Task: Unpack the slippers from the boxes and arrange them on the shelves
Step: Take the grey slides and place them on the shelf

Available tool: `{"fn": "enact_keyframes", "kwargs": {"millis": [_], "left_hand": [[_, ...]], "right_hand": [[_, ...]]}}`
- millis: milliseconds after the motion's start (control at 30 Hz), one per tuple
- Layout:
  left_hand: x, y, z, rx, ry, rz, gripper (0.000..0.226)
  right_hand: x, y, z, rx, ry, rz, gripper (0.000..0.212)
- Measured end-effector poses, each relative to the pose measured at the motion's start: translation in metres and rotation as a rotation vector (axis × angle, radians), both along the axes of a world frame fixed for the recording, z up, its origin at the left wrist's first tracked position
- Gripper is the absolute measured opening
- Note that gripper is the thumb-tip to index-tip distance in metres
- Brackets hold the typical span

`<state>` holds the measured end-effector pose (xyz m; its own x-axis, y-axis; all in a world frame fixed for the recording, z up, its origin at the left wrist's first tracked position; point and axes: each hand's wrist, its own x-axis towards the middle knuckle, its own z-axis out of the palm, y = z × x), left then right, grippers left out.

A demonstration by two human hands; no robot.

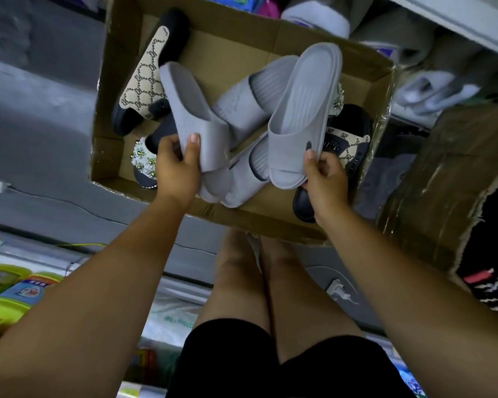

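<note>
I see left hand (179, 165) pinching first grey slipper (196, 116), right hand (325, 179) pinching second grey slipper (299, 110), both over the box (230, 44) near its front edge. End-only pinches look weak; either could drop back in.

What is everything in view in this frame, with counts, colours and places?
cardboard box: one, brown, open, before the person
held slippers: two, grey, above the box
loose slippers: at least two, grey, inside the box
patterned slippers: two, black with beige straps, box's left and right sides
jewelled slipper: one clear, black and white, box's near-left corner
second box: one, brown, right
left hand: one, grip on a held slipper
right hand: one, grip on the other
</note>
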<state>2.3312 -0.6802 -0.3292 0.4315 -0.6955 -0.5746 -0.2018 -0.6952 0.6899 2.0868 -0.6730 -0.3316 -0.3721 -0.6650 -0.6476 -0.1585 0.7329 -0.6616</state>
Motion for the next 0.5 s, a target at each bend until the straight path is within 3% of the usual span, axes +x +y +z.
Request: {"fn": "enact_keyframes", "kwargs": {"millis": [233, 367, 433, 500], "left_hand": [[0.013, 0.001, -0.011, 0.042, -0.028, 0.192, 0.054], [-0.003, 0.031, -0.012, 0.058, -0.323, 0.176, 0.062], [-0.018, 0.051, -0.011, -0.020, -0.401, 0.098, 0.053], [-0.035, 0.066, -0.007, -0.068, -0.271, 0.021, 0.032]], "right_hand": [[-0.010, 0.013, 0.000, 0.035, -0.078, -0.059, 0.015], [-0.012, 0.023, 0.001, 0.026, -0.075, -0.073, 0.019], [-0.015, 0.030, 0.002, 0.026, -0.076, -0.078, 0.019], [-0.019, 0.036, 0.003, 0.029, -0.088, -0.078, 0.022]]}}
